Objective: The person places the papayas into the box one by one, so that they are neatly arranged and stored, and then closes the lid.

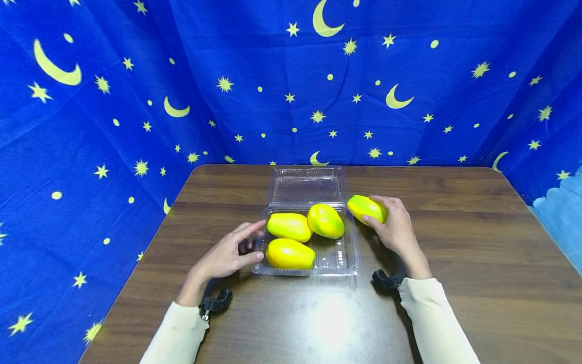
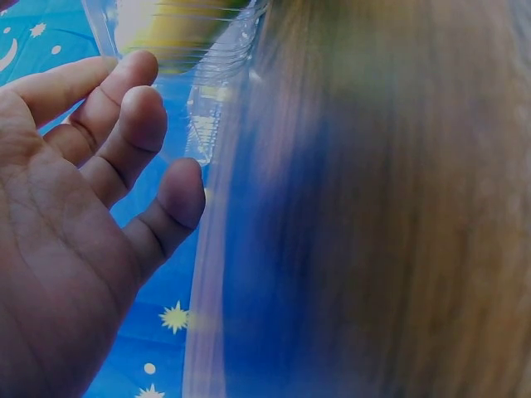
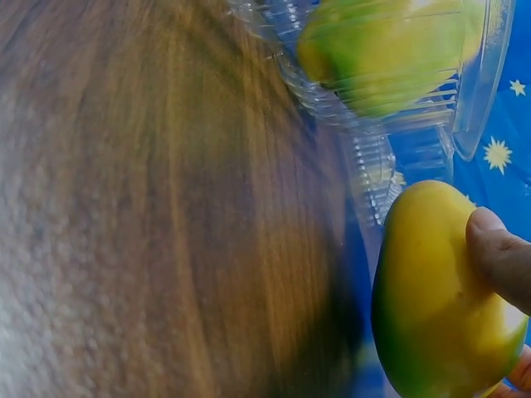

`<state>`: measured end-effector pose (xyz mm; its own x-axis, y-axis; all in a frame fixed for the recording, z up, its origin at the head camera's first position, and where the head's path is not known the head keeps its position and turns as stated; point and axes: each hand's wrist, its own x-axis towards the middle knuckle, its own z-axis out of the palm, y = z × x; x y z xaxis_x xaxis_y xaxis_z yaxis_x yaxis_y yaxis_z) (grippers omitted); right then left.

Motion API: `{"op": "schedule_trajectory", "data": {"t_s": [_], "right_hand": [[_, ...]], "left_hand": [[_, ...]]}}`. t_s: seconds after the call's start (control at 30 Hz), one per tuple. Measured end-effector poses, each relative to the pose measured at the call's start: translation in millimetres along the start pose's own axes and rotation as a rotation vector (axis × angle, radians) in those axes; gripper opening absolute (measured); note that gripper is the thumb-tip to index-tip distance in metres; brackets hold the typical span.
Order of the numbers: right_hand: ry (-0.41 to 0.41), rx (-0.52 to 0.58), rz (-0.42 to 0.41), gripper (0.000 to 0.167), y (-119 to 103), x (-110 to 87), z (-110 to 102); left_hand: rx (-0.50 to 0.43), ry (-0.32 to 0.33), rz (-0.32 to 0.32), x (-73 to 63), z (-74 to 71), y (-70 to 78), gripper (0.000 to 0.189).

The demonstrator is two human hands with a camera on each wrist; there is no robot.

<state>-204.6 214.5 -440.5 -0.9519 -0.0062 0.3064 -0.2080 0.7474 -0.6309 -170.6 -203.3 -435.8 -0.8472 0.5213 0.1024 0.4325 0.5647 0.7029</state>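
Observation:
A clear plastic clamshell box [image 1: 334,263] lies on the table with its lid folded back. Inside it are three yellow-green mangoes: one at the upper left [image 1: 289,227], one at the lower left [image 1: 290,254] and one at the upper right [image 1: 326,221]. My right hand [image 1: 396,227] grips another mango [image 1: 365,209] just right of the box, thumb on its side in the right wrist view. My left hand [image 1: 229,253] is at the box's left wall, index finger and thumb reaching it. Its other fingers are loosely bent and hold nothing in the left wrist view.
The brown wooden table [image 1: 477,253] ends at a blue curtain [image 1: 254,60] with moons and stars behind and at the left. Black wrist mounts [image 1: 217,302] sit below both hands. Light glares off the tabletop in front of the box.

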Motion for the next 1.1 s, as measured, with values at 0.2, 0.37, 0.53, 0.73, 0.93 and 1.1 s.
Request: {"op": "schedule_trajectory", "data": {"t_s": [0.2,0.37,0.53,0.73,0.93,1.1], "right_hand": [[0.024,0.002,-0.014,0.051,-1.6,-0.6,-3.6],[0.073,0.011,-0.039,0.051,-5.5,0.5,-8.7],[0.094,0.015,-0.03,0.051,-7.2,0.7,-12.3],[0.129,0.018,-0.042,0.052,-9.0,1.4,-14.8],[0.161,0.038,-0.058,0.052,-15.9,2.0,-19.2],[0.193,0.052,-0.063,0.053,-21.1,3.2,-21.9]], "left_hand": [[-0.006,-0.004,-0.001,0.7,0.5,0.6,0.071],[-0.005,0.002,-0.001,1.2,-0.2,1.6,0.072],[-0.003,0.0,-0.01,0.7,-0.9,2.6,0.071],[0.0,0.004,-0.005,0.3,-0.7,2.7,0.071],[-0.008,0.001,-0.012,0.3,-0.5,2.1,0.071],[-0.009,-0.001,-0.005,0.2,0.0,0.2,0.071]]}}
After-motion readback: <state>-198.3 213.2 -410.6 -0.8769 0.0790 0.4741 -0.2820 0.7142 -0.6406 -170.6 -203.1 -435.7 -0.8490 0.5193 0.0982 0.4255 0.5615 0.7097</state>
